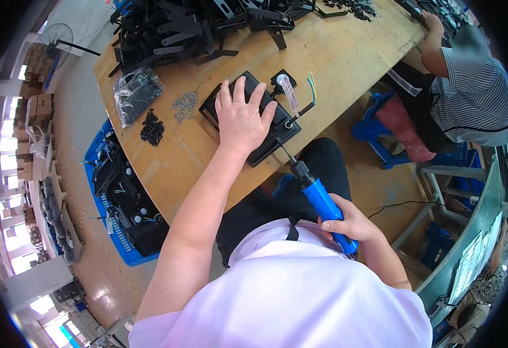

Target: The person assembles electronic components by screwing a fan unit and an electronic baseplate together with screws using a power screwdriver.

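Observation:
My left hand (pixel 243 119) lies flat with its fingers spread over a black rectangular housing (pixel 286 132) on the wooden table. In my right hand (pixel 352 221) is a blue electric screwdriver (pixel 319 198), held low near my lap. Its thin bit points up to the near edge of the housing; whether the tip sits in a screw is too small to tell. Beyond the housing is a small black part with a round white piece (pixel 282 80). A labelled cable with coloured wire ends (pixel 311 87) comes off the housing's right side.
Black metal brackets (pixel 178 35) are heaped at the back of the table. Left of the housing are a clear bag (pixel 135 95), silver screws (pixel 185 107) and black screws (pixel 152 127). A blue crate (pixel 114 229) holds more housings. A co-worker (pixel 468 95) sits at the right.

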